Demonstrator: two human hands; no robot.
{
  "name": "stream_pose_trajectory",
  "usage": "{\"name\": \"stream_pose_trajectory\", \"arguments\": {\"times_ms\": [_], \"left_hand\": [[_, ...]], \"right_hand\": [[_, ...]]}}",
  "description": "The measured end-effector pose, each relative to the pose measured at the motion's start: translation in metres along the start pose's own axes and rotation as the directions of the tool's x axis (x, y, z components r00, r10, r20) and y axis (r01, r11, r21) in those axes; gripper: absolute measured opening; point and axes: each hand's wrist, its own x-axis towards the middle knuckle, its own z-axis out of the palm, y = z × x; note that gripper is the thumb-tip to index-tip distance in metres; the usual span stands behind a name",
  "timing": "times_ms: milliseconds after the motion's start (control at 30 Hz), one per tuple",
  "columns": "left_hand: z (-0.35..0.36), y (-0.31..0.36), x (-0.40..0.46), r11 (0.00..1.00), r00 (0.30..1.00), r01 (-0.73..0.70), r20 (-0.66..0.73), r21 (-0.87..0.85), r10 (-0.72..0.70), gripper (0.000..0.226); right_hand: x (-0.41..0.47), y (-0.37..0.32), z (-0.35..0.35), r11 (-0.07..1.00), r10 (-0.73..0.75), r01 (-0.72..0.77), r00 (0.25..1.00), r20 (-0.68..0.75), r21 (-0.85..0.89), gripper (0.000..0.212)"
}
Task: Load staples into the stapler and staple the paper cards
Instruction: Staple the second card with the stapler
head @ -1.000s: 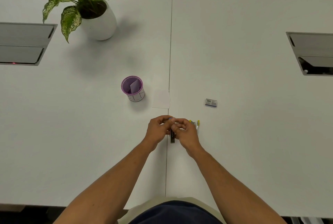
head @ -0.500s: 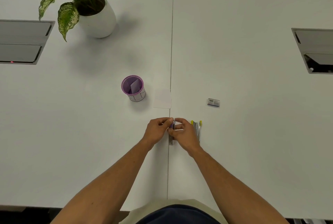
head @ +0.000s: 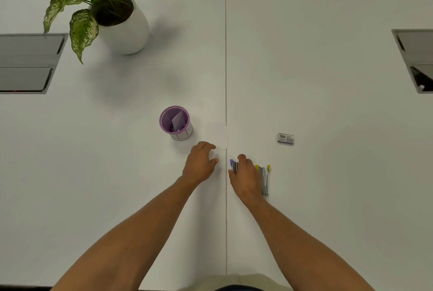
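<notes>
The small box point(head: 285, 138) lying to the right on the white tabletop point(head: 328, 80) carried a barcode label, but its print was too small to read. The purple cup point(head: 175, 122) had faint markings on its white lower wall, equally unreadable, and a pale card stood slanted inside it.

The two hands were apart, one on each side of the seam running down the tabletop. The left hand point(head: 199, 164) lay with its fingers bent at the near edge of a white paper card point(head: 219, 136), fingertips touching it; the card was so close in colour to the surface that its outline was hard to trace. The right hand point(head: 246, 177) was curled over a purple-tipped stapler point(head: 233, 166), hiding most of it, so only the front end showed by the thumb. Just beside that hand on the right lay a second stapler point(head: 264, 179) with yellow tips, opened out, its near half partly covered by the wrist.

Far left stood a potted plant point(head: 112, 9), its leaves cut off by the top edge. Grey hatches point(head: 25, 63) were set into the surface at both sides, each cut off by the frame.
</notes>
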Motion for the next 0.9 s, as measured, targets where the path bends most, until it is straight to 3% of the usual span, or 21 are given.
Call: {"name": "stream_pose_trajectory", "arguments": {"times_ms": [200, 300, 500, 600, 767, 900], "left_hand": [[0.004, -0.007, 0.030, 0.977, 0.998, -0.058, 0.040, 0.207, 0.051, 0.065], [0.006, -0.010, 0.046, 0.947, 0.994, -0.074, 0.099, 0.312, 0.044, 0.067], [0.001, -0.011, 0.073, 0.872, 0.980, -0.138, 0.191, 0.469, 0.052, 0.068], [0.003, -0.012, 0.070, 0.858, 0.980, -0.149, 0.192, 0.491, 0.060, 0.060], [0.006, -0.003, 0.059, 0.862, 0.982, -0.180, 0.036, 0.473, 0.185, 0.027], [0.000, 0.005, 0.048, 0.905, 0.985, -0.160, 0.002, 0.394, 0.174, 0.021]], "right_hand": [[0.009, -0.001, -0.002, 1.000, 0.012, -0.012, 1.000, 0.023, -0.009, 0.045], [0.009, -0.001, -0.003, 0.999, 0.031, -0.031, 0.999, -0.016, 0.012, 0.046], [0.015, 0.001, -0.007, 0.996, -0.064, 0.071, 0.992, -0.111, 0.062, 0.035], [0.021, 0.005, -0.009, 0.992, -0.066, 0.077, 0.992, -0.109, 0.095, 0.037], [0.028, 0.010, -0.008, 0.980, -0.022, 0.040, 0.996, -0.090, 0.197, 0.036], [0.028, 0.005, -0.013, 0.945, -0.011, 0.031, 0.998, -0.062, 0.326, 0.044]]}}
